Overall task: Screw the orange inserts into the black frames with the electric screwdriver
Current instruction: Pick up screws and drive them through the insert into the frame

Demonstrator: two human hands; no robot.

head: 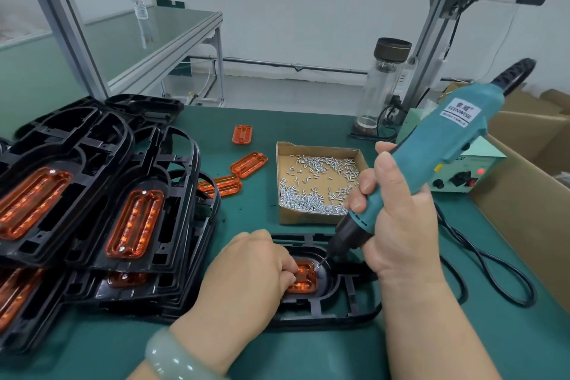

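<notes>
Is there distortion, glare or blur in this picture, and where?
Head view: wide-angle bending bows the aluminium post at the left; soft overhead light gives small glints on the orange inserts in the stacked frames; the screwdriver and both hands are fairly sharp, the far bench softer.

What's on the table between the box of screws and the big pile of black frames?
In the head view, loose orange inserts lie on the green mat between the box of screws and the pile of black frames.
</notes>
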